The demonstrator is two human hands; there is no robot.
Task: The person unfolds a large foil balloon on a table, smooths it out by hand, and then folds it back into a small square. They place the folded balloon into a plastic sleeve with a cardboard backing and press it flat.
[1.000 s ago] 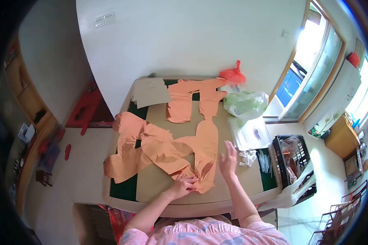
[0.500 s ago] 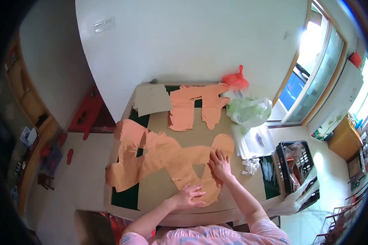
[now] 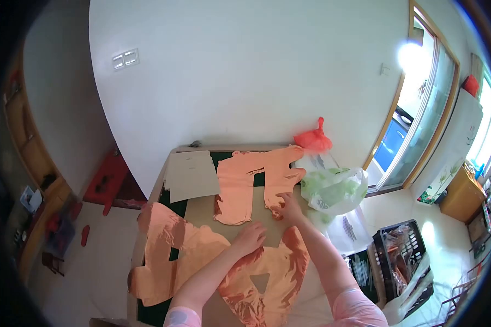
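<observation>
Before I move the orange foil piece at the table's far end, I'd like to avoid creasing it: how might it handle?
The orange foil piece will probably flop, since it looks thin and its lower-left edge is crinkled. It is likely light for its size, as it lies almost flat. Its shiny surface may feel slippery to the right hand.

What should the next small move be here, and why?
Probably pinch and lift the far foil piece by its right leg with the right hand: the fingers are at that leg's lower end, while the left hand is at the near foil piece.
</observation>
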